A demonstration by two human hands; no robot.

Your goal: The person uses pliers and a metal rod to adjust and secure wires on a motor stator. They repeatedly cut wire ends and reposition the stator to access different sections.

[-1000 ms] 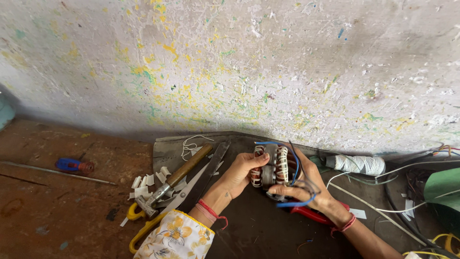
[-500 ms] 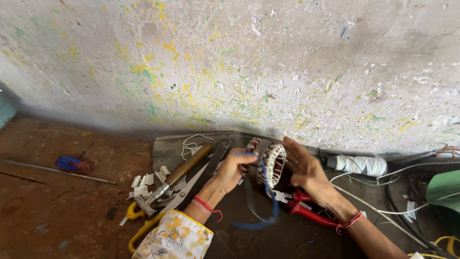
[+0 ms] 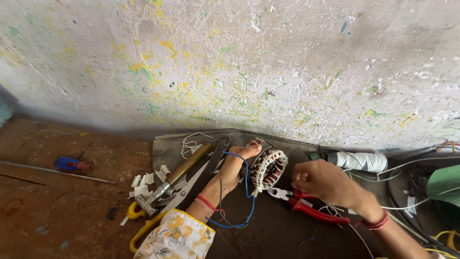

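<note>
My left hand (image 3: 232,170) holds a round motor stator with copper windings and white lacing (image 3: 268,168) upright over a dark mat (image 3: 268,225). A blue wire (image 3: 242,201) loops from the stator down past my left wrist. Just right of the stator, my right hand (image 3: 322,183) is curled in a loose fist; I cannot tell whether it pinches a wire. Red-handled pliers (image 3: 306,207) lie on the mat under that hand.
A hammer with a wooden handle (image 3: 178,175), yellow-handled scissors (image 3: 158,211) and white paper scraps (image 3: 143,183) lie left of my arm. A spool of white thread (image 3: 360,161) rests by the paint-flecked wall. A blue-handled screwdriver (image 3: 72,165) lies far left. Loose wires crowd the right.
The stator has turned and tilted in my left hand. My right hand has come off the stator and moved right, above the pliers. The blue wire now hangs down by my left wrist.
</note>
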